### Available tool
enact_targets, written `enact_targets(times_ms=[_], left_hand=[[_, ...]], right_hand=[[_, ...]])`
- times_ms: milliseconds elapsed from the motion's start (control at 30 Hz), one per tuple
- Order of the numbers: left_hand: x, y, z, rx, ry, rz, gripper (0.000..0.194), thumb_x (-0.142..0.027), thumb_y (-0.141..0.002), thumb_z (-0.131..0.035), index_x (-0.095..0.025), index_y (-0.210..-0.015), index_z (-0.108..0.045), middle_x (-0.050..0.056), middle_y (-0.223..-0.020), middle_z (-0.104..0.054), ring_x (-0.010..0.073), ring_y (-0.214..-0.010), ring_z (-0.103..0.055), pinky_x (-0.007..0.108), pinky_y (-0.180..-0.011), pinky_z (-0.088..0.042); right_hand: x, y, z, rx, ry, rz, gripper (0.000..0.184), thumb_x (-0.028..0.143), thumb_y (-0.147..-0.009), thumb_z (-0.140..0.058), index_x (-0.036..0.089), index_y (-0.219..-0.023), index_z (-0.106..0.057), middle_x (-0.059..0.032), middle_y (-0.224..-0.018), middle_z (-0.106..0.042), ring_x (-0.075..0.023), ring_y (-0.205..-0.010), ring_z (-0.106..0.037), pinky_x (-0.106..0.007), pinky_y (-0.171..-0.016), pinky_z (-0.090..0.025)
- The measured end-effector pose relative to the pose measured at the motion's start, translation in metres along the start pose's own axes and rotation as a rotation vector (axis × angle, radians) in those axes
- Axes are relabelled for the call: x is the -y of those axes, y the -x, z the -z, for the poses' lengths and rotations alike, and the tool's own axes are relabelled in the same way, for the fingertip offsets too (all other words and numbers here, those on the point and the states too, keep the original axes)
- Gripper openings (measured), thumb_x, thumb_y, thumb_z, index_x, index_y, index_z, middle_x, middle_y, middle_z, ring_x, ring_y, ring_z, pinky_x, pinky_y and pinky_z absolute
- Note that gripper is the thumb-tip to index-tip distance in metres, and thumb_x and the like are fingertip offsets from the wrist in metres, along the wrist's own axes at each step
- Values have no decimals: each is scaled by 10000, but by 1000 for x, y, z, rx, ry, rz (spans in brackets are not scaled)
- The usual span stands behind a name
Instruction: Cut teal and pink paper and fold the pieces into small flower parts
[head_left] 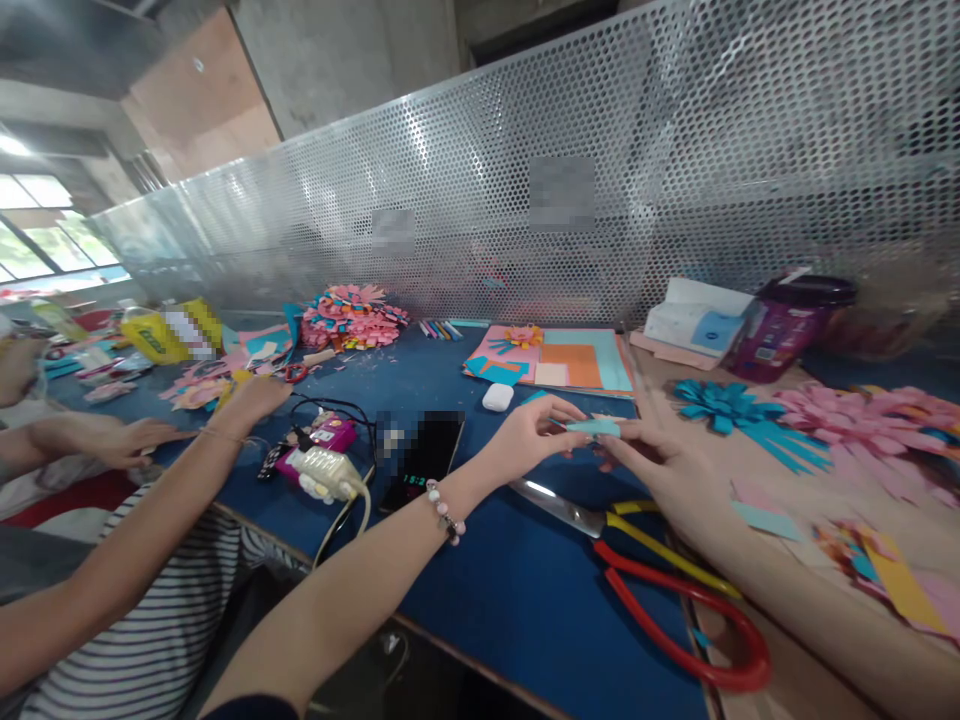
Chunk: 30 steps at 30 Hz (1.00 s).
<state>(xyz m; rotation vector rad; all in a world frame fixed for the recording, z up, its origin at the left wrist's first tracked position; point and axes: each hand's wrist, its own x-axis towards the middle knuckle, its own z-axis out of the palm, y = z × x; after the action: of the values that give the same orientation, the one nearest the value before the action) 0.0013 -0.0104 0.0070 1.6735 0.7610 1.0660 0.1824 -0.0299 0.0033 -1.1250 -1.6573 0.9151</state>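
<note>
Both my hands meet over the blue table, pinching a small light-blue paper strip (594, 428). My left hand (536, 437), with a beaded bracelet (445, 512) on its wrist, holds the strip's left end. Fingers of my right hand (660, 460) are closed on its other end. Just below them lie large scissors (589, 520) with red and yellow handles, partly under my right forearm. A blue paper flower (724, 403) and a pink paper flower (840, 415) rest to the right of my right hand.
A phone (431, 455), a power strip with plugs (319, 460) and a white earbud case (498, 398) are left of my hands. Paper sheets (570, 365) and a purple cup (784, 330) stand behind. Co-workers' arms (172, 490) reach in at left. A perforated metal panel (480, 190) borders the table.
</note>
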Motion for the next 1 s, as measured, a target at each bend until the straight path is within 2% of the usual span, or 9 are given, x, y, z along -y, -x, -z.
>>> enact_targets(times_ms=[133,400,567,733,867,1000], left_hand=[[-1,0,0,-18,-48,13,290,-299,-731,-628,-116,-946,-563,57,-798,-593,128,-703,-587,299,-691,-489],[2,1,-3,-28,-24,-7,355,-272,-755,-599,-147,-1083,-543,85,-901,-622,127,-721,-590,269,-659,-482],[3,2,-4,-48,-114,-24,318,-300,-762,-589,-139,-1036,-592,92,-913,-634,120,-698,-576,267,-664,-477],[4,3,-6,-68,-179,-54,305,-306,-775,-573,-147,-1034,-597,88,-906,-647,126,-725,-584,271,-692,-472],[4,3,-5,-77,-228,-56,312,-312,-772,-577,-137,-1028,-605,93,-886,-650,135,-740,-590,271,-694,-472],[4,3,-5,-89,-266,-65,309,-298,-774,-575,-140,-1037,-608,90,-881,-655,143,-760,-599,275,-712,-478]], right_hand=[[-2,0,-1,2,-19,9,296,484,-763,-554,199,-809,-623,-33,-733,-656,-184,-694,-616,-305,-725,-476],[0,1,-4,-42,-101,-29,288,480,-729,-598,206,-793,-538,-28,-715,-652,-182,-672,-623,-310,-705,-484],[1,-1,-7,-57,-192,-42,326,455,-694,-647,222,-829,-463,-6,-684,-617,-185,-638,-626,-316,-652,-493],[-3,-3,-6,16,-175,-55,382,436,-728,-621,215,-1016,-501,-6,-722,-608,-168,-660,-611,-300,-655,-492],[-7,-3,-5,37,-120,-40,312,440,-772,-570,186,-953,-563,-26,-736,-622,-155,-682,-590,-292,-698,-482],[-6,-3,-4,32,-96,-42,315,456,-756,-579,176,-900,-580,-25,-694,-618,-159,-666,-586,-291,-669,-481]])
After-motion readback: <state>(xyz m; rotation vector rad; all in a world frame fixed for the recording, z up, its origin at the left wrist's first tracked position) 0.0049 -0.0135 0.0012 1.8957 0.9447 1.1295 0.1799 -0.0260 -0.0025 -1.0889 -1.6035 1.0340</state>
